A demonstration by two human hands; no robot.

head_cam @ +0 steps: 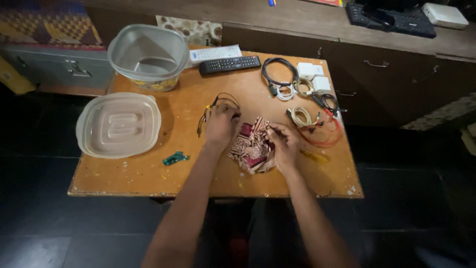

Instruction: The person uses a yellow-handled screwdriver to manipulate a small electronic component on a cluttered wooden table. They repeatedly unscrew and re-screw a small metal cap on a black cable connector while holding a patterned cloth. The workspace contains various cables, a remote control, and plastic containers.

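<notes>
A patterned pouch (252, 146) in maroon and cream lies on the wooden table (148, 171), between the two hands and touching both. The right hand (283, 144) rests on its right edge with fingers curled in; whether they pinch the cloth or something small I cannot tell. The left hand (221, 123) is closed over a thin dark wire (218, 101) that loops out just beyond its knuckles.

Just right of the right hand lie a cream cable coil (300, 117) and red wire (327, 136), with a yellow tool (314, 157) near the wrist. Beyond them sit more coiled cables (285, 79) and white adapters (311, 75). Ahead of the left hand lies a black remote (230, 64) beside a white one (214, 53). Well left of it are a clear tub (148, 57) and its lid (118, 125); a small green piece (174, 159) lies near the left forearm.
</notes>
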